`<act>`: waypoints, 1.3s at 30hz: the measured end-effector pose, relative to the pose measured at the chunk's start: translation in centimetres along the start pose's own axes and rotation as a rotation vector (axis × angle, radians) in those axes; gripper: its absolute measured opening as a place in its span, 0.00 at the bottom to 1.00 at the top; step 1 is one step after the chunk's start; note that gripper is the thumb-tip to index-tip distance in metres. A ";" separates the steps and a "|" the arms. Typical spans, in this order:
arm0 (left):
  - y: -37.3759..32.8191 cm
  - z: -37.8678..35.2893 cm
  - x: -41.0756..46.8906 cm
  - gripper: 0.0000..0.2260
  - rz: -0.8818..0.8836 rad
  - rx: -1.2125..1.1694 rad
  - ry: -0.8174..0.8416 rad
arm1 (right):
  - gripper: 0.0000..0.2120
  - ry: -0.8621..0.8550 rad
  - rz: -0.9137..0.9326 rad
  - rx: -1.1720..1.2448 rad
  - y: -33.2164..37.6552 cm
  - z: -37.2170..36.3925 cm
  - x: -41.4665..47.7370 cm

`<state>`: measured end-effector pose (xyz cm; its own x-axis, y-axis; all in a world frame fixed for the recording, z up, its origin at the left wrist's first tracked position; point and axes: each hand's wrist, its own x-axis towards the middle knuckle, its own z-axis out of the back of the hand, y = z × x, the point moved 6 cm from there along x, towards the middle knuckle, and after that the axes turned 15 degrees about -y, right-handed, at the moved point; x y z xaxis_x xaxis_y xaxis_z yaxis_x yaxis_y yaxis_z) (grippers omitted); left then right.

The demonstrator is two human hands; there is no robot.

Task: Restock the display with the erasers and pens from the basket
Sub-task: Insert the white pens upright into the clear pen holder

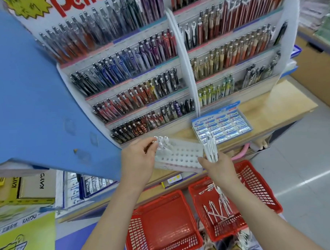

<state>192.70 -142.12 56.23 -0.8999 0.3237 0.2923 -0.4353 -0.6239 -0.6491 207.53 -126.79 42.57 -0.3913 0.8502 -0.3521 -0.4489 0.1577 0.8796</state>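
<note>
Head view, looking down at a shop counter. The left hand (138, 160) is curled, thumb and fingertips pinching a slim coppery-tipped pen (152, 142) at the upper left corner of a white plastic pen tray pierced with rows of round holes (182, 156). Three white capped pens (162, 141) stand in the holes at that same corner, and the other holes in view are open. The right hand (218, 168) is closed around a bundle of white pens (210, 149), held upright just beside the tray's right edge.

The tray lies at the front of a pale wooden surface (284, 100), directly below the lowest row of a tiered white display rack filled with dark, red and multicoloured pens (132, 82). To the right of the tray, on the same surface, sits an open blue-and-white carton of wrapped erasers (222, 125), its rows full.

Two red plastic mesh baskets stand on the floor below the hands. The right-hand red basket (261, 185) holds loose white pens (218, 211) scattered over its bottom. The left-hand red basket (160, 219) lies just beside it, under the left forearm. A large blue panel (26, 93) fills the left part of the view.
</note>
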 end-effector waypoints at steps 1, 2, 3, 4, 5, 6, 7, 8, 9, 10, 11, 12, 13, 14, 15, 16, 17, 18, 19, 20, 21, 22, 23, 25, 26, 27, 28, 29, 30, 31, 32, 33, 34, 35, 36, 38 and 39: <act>0.1 -0.5 0.1 0.05 -0.025 0.017 0.013 | 0.12 0.007 -0.012 0.025 -0.1 -0.1 0.1; 0.1 -1.0 0.2 0.05 -0.050 0.041 0.022 | 0.12 0.013 -0.025 0.045 -0.1 -0.1 0.1; 0.2 -1.4 0.3 0.05 -0.072 0.063 0.029 | 0.11 0.017 -0.036 0.057 -0.1 -0.1 0.1; 0.3 -1.8 0.3 0.05 -0.086 0.076 0.033 | 0.10 0.018 -0.047 0.064 -0.2 -0.1 0.0; 0.4 -2.1 0.4 0.05 -0.088 0.083 0.038 | 0.09 0.021 -0.051 0.074 0.0 0.0 0.0; 0.6 -2.4 0.4 0.06 -0.083 0.087 0.044 | 0.09 0.026 -0.053 0.085 0.1 0.1 -0.1; 0.8 -2.7 0.4 0.06 -0.076 0.092 0.055 | 0.09 0.031 -0.050 0.094 0.2 0.2 -0.2; 0.9 -3.1 0.4 0.06 -0.073 0.098 0.065 | 0.09 0.035 -0.044 0.103 0.3 0.4 -0.3; 1.0 -3.3 0.4 0.06 -0.069 0.106 0.072 | 0.10 0.034 -0.043 0.109 0.4 0.5 -0.4; 1.2 -3.6 0.4 0.06 -0.051 0.112 0.077 | 0.11 0.027 -0.048 0.117 0.4 0.6 -0.4; 1.4 -3.8 0.5 0.05 -0.015 0.109 0.082 | 0.13 0.017 -0.059 0.130 0.4 0.7 -0.5; 1.7 -3.9 0.5 0.05 0.029 0.099 0.086 | 0.15 0.006 -0.076 0.146 0.4 0.8 -0.5; 1.9 -4.0 0.5 0.05 0.062 0.088 0.088 | 0.16 0.000 -0.103 0.168 0.4 0.8 -0.4; 2.0 -4.0 0.6 0.04 0.071 0.083 0.087 | 0.16 0.002 -0.146 0.198 0.3 0.7 -0.4; 2.0 -4.1 0.7 0.04 0.054 0.093 0.083 | 0.15 0.013 -0.201 0.234 0.2 0.6 -0.3; 1.9 -4.2 0.8 0.04 0.020 0.112 0.077 | 0.13 0.028 -0.256 0.273 0.1 0.5 -0.3; 1.8 -4.2 0.9 0.04 -0.016 0.135 0.073 | 0.12 0.045 -0.302 0.308 0.0 0.4 -0.3; 1.8 -4.4 1.0 0.04 -0.042 0.157 0.075 | 0.11 0.057 -0.333 0.334 0.0 0.4 -0.2; 1.8 -4.5 1.1 0.04 -0.057 0.177 0.083 | 0.11 0.062 -0.353 0.348 0.0 0.4 -0.2; 1.9 -4.7 1.1 0.04 -0.062 0.197 0.093 | 0.12 0.065 -0.366 0.357 0.1 0.4 -0.2; 1.9 -4.9 1.1 0.05 -0.069 0.214 0.103 | 0.12 0.069 -0.374 0.367 0.3 0.4 -0.3; 2.0 -5.1 1.1 0.05 -0.083 0.229 0.111 | 0.11 0.076 -0.380 0.384 0.4 0.4 -0.4; 2.0 -5.3 1.0 0.05 -0.104 0.243 0.116 | 0.11 0.087 -0.386 0.404 0.5 0.5 -0.6; 2.0 -5.6 1.0 0.06 -0.135 0.268 0.117 | 0.11 0.114 -0.395 0.442 0.8 0.7 -0.9; 2.1 -5.8 1.0 0.06 -0.140 0.283 0.124 | 0.11 0.129 -0.396 0.456 1.0 0.8 -1.1; 2.2 -5.9 1.0 0.07 -0.140 0.298 0.137 | 0.12 0.146 -0.397 0.473 1.3 1.0 -1.3; 2.2 -5.9 1.1 0.08 -0.140 0.300 0.144 | 0.12 0.166 -0.399 0.500 1.5 1.0 -1.4; 2.1 -5.7 1.0 0.09 -0.135 0.292 0.143 | 0.13 0.190 -0.400 0.539 1.8 1.1 -1.6; 1.8 -5.4 0.9 0.11 -0.131 0.273 0.131 | 0.14 0.214 -0.399 0.573 2.1 1.1 -1.6; 1.2 -4.8 0.7 0.11 -0.130 0.243 0.109 | 0.15 0.233 -0.392 0.592 2.5 1.1 -1.7; 0.4 -4.3 0.4 0.10 -0.132 0.204 0.078 | 0.16 0.243 -0.382 0.599 2.9 1.1 -1.8; -0.5 -3.7 -0.2 0.07 -0.115 0.153 0.071 | 0.14 0.245 -0.372 0.611 3.4 1.1 -1.9; -1.2 -3.6 -0.9 0.04 -0.068 0.081 0.111 | 0.12 0.242 -0.368 0.631 3.8 1.0 -1.9; -1.8 -3.8 -1.9 0.06 0.010 0.002 0.207 | 0.09 0.238 -0.369 0.655 4.2 0.9 -2.0; -2.3 -4.3 -3.1 0.09 0.109 -0.080 0.331 | 0.07 0.238 -0.373 0.675 4.6 0.8 -2.1; -3.0 -4.9 -5.4 0.11 0.343 -0.256 0.528 | 0.05 0.246 -0.364 0.703 5.4 0.7 -2.3; -3.1 -4.9 -6.2 0.11 0.452 -0.344 0.557 | 0.05 0.253 -0.354 0.713 5.7 0.6 -2.3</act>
<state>199.81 -138.68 52.99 -0.8013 0.4565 -0.3866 0.0837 -0.5544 -0.8280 206.37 -127.56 48.62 -0.5297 0.5656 -0.6321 0.0039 0.7468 0.6650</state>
